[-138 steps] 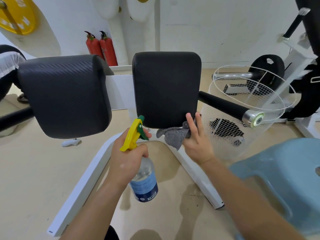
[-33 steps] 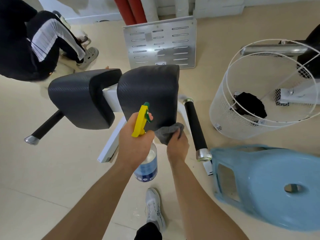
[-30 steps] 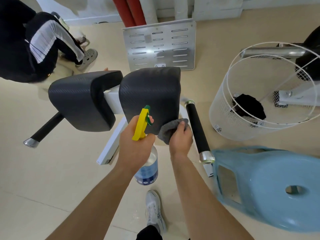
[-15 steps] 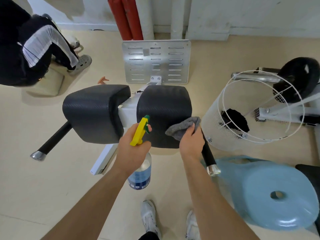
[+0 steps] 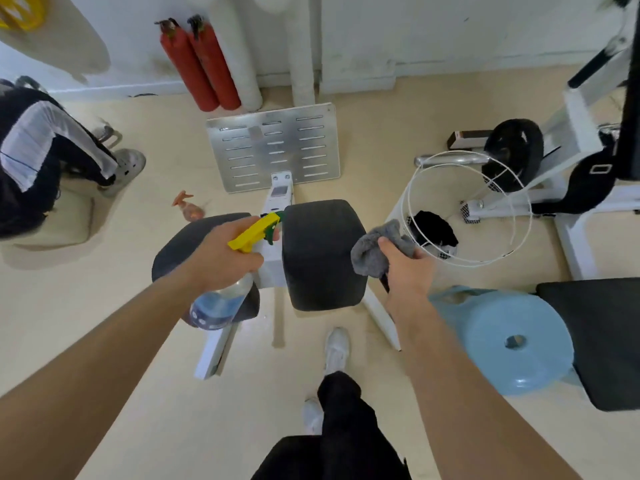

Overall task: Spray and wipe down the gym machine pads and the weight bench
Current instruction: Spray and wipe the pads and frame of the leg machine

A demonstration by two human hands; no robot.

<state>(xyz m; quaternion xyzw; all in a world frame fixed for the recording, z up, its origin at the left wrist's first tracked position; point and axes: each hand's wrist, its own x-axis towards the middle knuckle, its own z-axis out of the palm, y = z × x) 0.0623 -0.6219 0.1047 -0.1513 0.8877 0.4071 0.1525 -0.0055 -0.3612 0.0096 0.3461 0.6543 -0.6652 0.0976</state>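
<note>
Two black pads sit side by side on a white frame below me: the right pad (image 5: 322, 254) fully in sight, the left pad (image 5: 173, 251) partly behind my arm. My left hand (image 5: 221, 258) grips a spray bottle (image 5: 221, 303) with a yellow trigger (image 5: 254, 232), held over the left pad with its nozzle near the gap between the pads. My right hand (image 5: 405, 268) holds a bunched grey cloth (image 5: 372, 252) just off the right pad's right edge, lifted clear of it. A black bench pad (image 5: 606, 341) shows at the right edge.
A white wire basket (image 5: 467, 209) with a dark rag inside stands right of the pads. A light blue plastic stool (image 5: 509, 341) lies by my right forearm. A metal footplate (image 5: 273, 147) and two red extinguishers (image 5: 197, 64) are ahead. A person sits at far left (image 5: 38, 150).
My view rose to look down from above. The right hand lifted the cloth off the right pad and moved it right. The left hand swung the bottle up and left over the left pad.
</note>
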